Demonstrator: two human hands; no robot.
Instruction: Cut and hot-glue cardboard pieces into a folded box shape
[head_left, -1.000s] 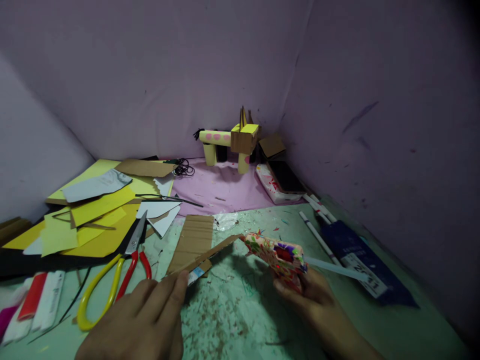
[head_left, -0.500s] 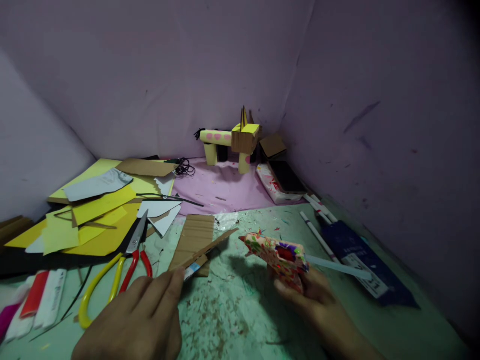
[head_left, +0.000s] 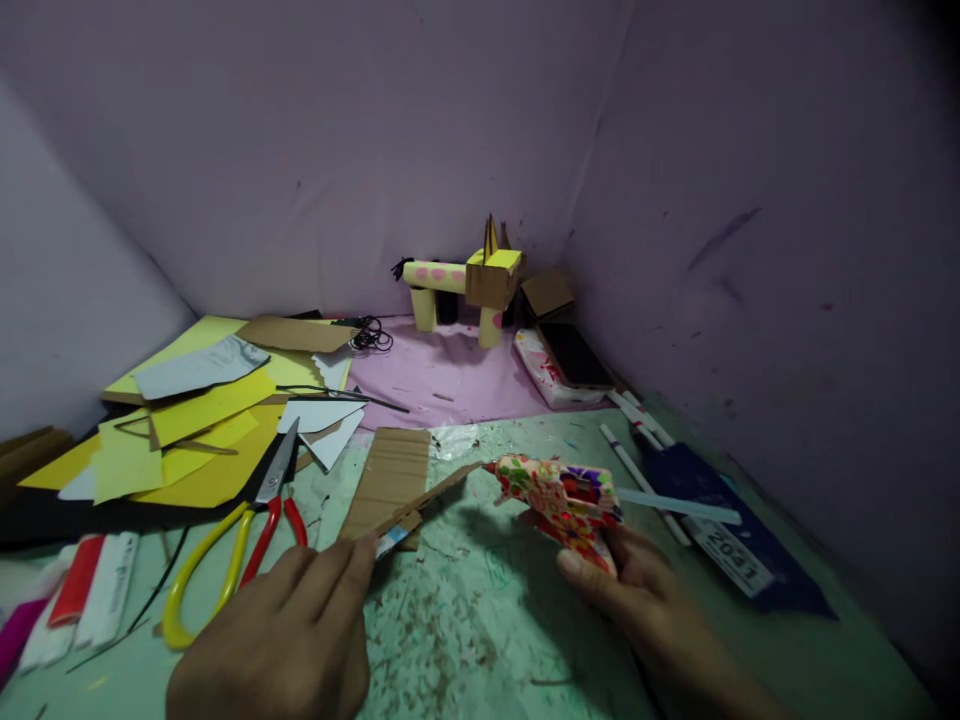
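My left hand (head_left: 281, 630) is closed on a thin, slightly bent cardboard strip (head_left: 431, 497), pinched near its lower end. A small piece with blue and white print shows just under the strip by my fingertips. Wrapped round the handle of a flower-patterned glue gun (head_left: 562, 497) is my right hand (head_left: 649, 590). A translucent glue stick (head_left: 682, 506) juts from the gun's back, and its nozzle touches or nearly touches the strip's far tip. Below and behind the strip lies a flat corrugated cardboard piece (head_left: 390, 465).
Red-and-yellow-handled scissors (head_left: 274, 490) and markers (head_left: 105, 590) lie at left, before a pile of yellow paper (head_left: 217, 408). At the back stands a yellow paper-and-cardboard animal figure (head_left: 435, 275). A phone (head_left: 574, 353) rests on a white packet; a blue pouch (head_left: 712, 490) lies right.
The glue gun has moved slightly right and turned a little, and its nozzle now meets the strip's tip. My left hand has shifted slightly right with the strip.
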